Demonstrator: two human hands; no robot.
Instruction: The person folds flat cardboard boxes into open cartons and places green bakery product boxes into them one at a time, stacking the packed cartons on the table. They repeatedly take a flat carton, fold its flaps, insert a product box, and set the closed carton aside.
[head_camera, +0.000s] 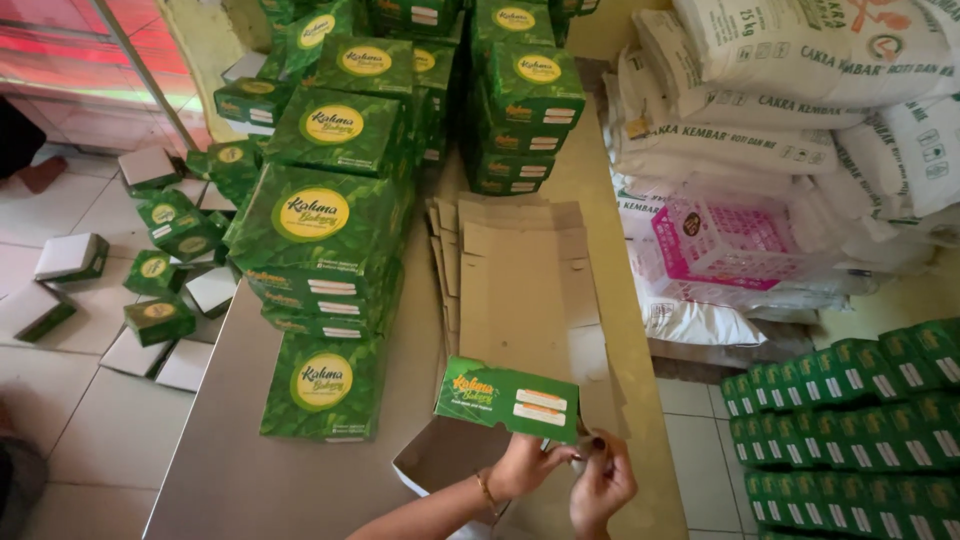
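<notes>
A half-folded green cardboard box with a yellow oval emblem (507, 398) stands at the near edge of the grey metal table (230, 470), its plain brown inside showing and nothing visible in it. Both hands work at its near right corner: the left hand (525, 465), a thin bracelet at its wrist, pinches the lower edge of the green panel, and the right hand (600, 485) grips the flap just beside it, fingers curled, the two hands almost touching. Behind the box lies a stack of flat brown cardboard blanks (520, 270). Finished green boxes (325, 240) are piled closed on the table's left side, with smaller ones scattered on the tiled floor (60, 390). A pink plastic crate (725, 240) rests among white sacks (800, 90).
</notes>
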